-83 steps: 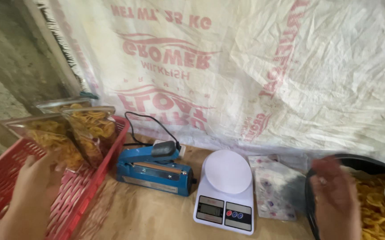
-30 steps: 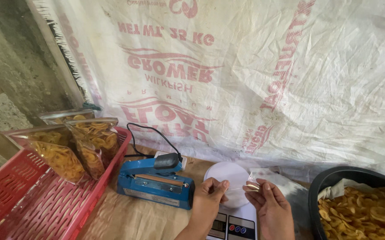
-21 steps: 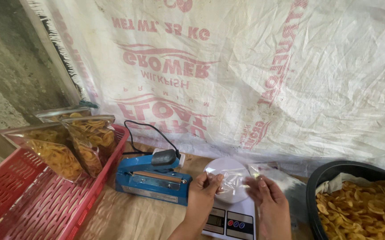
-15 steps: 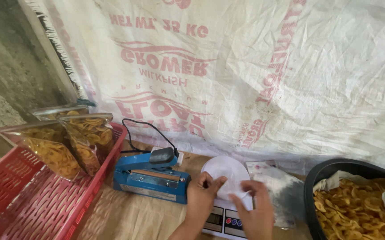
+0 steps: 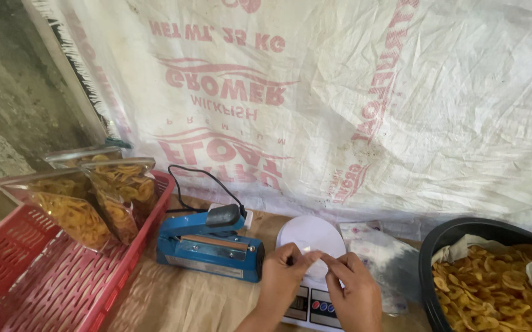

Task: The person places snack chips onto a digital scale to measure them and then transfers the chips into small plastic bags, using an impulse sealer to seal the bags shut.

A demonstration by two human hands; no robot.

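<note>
Over the round white platform of the digital scale, left hand and right hand pinch a thin clear plastic bag, apparently opening its mouth; next, spread it wide.

The scene is viewed from a single head-worn camera, angled down and forward at close range over the scale, with the sack wall faced straight ahead.
</note>
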